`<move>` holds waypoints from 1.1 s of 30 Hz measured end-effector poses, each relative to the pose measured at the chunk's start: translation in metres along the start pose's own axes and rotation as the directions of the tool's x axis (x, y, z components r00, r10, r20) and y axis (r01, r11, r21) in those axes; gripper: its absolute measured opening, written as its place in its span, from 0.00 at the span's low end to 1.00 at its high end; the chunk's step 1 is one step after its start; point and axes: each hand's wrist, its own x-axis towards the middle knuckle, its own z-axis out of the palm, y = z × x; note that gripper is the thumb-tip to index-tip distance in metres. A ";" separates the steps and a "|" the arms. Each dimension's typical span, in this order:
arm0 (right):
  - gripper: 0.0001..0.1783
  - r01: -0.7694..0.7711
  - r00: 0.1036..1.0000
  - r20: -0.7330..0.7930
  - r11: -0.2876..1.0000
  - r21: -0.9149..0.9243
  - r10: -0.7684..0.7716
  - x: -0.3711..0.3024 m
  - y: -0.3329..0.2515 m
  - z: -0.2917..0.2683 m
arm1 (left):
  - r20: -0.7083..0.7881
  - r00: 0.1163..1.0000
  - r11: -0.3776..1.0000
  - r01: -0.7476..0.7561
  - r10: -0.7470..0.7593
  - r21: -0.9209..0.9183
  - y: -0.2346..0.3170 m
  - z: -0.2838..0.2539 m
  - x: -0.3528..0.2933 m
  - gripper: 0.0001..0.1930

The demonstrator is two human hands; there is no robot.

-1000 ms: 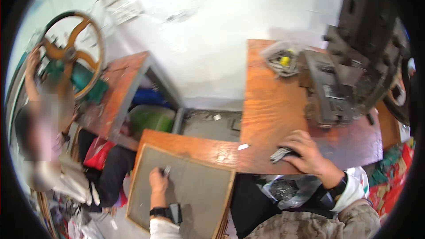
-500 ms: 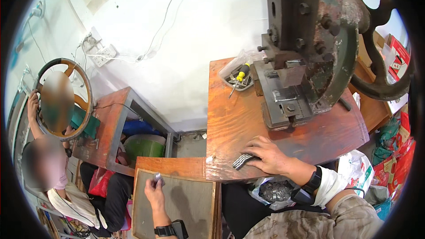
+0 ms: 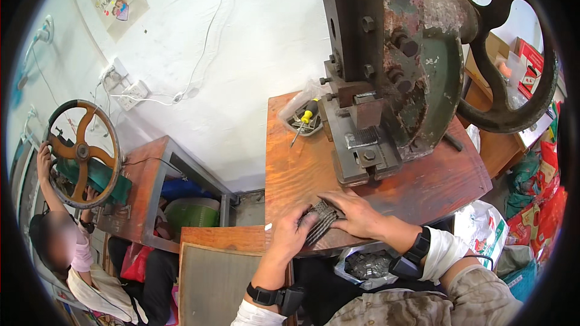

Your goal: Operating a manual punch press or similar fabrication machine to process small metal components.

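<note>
Head view: a stack of thin, dark grey metal pieces (image 3: 320, 222) is located just below the centre of the frame, above the front edge of a reddish-brown wooden bench (image 3: 423, 199). Contact between stack and bench cannot be determined. Both hands grasp the stack: the left hand (image 3: 290, 231) grips its left side, and the right hand (image 3: 357, 215) grips its right side, thumb and fingers bent around it.

Directly below the right hand, an open clear plastic bag (image 3: 367, 265) contains small, shiny grey metal pieces. At lower centre-left, a flat grey panel with a pale wooden border (image 3: 211, 284) lies beside the left forearm.

Above the hands, a heavy dark green and grey metal press (image 3: 443, 78) stands on the bench; its dark, curved-spoke handwheel (image 3: 504, 118) occupies the upper right. Left of the press base, a translucent plastic container (image 3: 290, 108) holds metal parts, with a yellow-and-black screwdriver (image 3: 309, 112) resting across it.

At the left of the frame, a seated co-worker (image 3: 99, 284) has one hand on the rim of a second handwheel with orange-brown spokes (image 3: 81, 152). A white power strip (image 3: 136, 92) is positioned on the wall at upper left.
</note>
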 end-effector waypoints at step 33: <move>0.36 -0.055 0.988 0.140 0.998 -0.033 0.059 0.008 -0.002 0.001 | -0.197 0.980 0.996 -0.001 0.020 0.093 0.012 0.020 -0.032 0.26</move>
